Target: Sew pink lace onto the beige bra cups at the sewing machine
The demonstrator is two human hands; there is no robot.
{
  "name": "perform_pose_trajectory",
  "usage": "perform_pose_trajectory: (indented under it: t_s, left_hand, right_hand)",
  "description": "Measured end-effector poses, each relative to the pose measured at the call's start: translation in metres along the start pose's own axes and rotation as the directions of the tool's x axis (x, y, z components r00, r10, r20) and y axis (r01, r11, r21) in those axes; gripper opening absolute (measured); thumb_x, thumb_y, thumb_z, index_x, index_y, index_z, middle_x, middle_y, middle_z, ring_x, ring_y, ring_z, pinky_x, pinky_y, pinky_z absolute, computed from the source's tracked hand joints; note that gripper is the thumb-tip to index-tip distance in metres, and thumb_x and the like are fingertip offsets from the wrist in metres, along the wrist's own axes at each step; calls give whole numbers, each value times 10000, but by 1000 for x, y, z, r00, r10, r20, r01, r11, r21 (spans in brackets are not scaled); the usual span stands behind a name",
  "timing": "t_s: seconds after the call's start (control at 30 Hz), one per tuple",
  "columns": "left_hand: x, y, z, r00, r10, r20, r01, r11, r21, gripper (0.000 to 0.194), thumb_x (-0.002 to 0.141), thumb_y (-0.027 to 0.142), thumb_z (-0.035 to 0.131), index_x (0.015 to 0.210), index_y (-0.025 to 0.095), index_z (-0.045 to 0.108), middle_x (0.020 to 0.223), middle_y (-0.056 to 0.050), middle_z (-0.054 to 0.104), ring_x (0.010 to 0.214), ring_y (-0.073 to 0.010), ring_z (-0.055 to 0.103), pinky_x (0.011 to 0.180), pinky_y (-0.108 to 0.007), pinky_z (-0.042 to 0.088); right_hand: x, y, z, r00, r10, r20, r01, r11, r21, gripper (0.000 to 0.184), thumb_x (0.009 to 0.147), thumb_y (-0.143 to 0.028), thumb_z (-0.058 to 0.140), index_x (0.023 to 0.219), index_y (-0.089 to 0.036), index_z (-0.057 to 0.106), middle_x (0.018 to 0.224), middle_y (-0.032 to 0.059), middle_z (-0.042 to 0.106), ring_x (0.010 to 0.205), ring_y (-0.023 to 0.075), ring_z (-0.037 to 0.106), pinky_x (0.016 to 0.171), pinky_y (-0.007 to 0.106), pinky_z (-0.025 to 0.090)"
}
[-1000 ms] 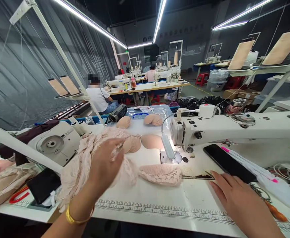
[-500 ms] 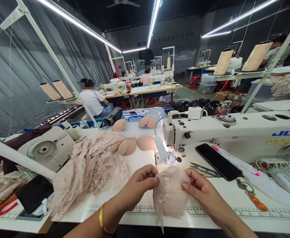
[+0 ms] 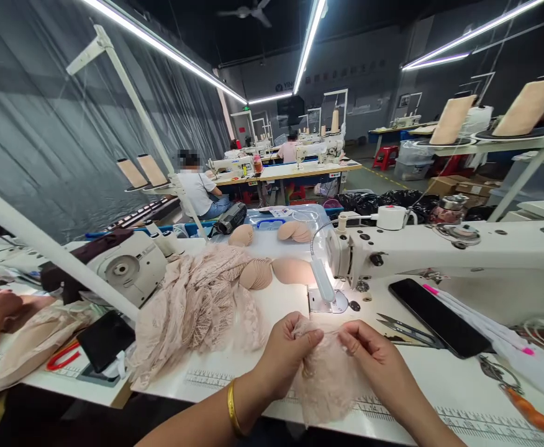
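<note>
A piece of pale pink lace hangs from both my hands over the table's front edge, below the sewing machine's metal plate. My left hand pinches its upper left edge between thumb and fingers. At the upper right edge, my right hand pinches the same lace, thumb and fingertips together. The lace's lower part hangs loose over the printed ruler strip. To the left of my hands lies a heap of similar lace. Stacked beige bra cups rest behind it.
The white sewing machine with its lamp stands behind my right hand. Thread snips, a black phone and white pens lie to the right. A co-worker's hand shows at far left.
My view has turned left, so the scene sits further right. My hands have come closer together along the lace's top edge, and my left thumb now lies across it.
</note>
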State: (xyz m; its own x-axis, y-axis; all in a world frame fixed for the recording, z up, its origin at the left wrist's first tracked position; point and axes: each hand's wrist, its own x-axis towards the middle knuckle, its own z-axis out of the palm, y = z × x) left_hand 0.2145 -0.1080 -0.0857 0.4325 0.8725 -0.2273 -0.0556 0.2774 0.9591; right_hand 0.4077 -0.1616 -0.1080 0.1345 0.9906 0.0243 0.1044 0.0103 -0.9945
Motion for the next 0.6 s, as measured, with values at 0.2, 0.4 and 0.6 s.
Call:
perform_pose_trajectory:
  t_s: [0.2, 0.4, 0.6]
  left_hand:
    - [17, 33, -62, 959, 283, -2, -195, 666, 720, 417, 928, 544, 734, 1137, 200, 627, 1049, -59, 723, 890, -201, 668, 795, -306, 556]
    - [64, 69, -130, 855, 488, -175, -44, 405, 913, 215, 895, 168, 695, 1105, 155, 738, 1315, -188, 732, 1324, -362, 617, 1214, -511, 402]
    - [75, 69, -143, 806, 557, -201, -35, 384, 923, 119, 901, 183, 666, 881, 198, 782, 1124, -121, 816, 1145, -305, 710, 1141, -441, 482]
  right_hand:
    - [15, 12, 8, 995, 99, -8, -99, 994, 44, 456, 956, -718, 628, 879, -270, 658, 704, -49, 573, 718, 198, 556, 746, 318, 418]
    - [25, 26, 8, 995, 96, 34, -95, 995, -44, 481, 966, -738, 582, 880, -271, 659, 680, -38, 579, 674, 204, 539, 696, 332, 412]
    - [24, 24, 7, 993, 116, 31, -116, 993, -12, 477, 937, -737, 638, 877, -264, 668, 743, -35, 597, 722, 207, 590, 728, 325, 439]
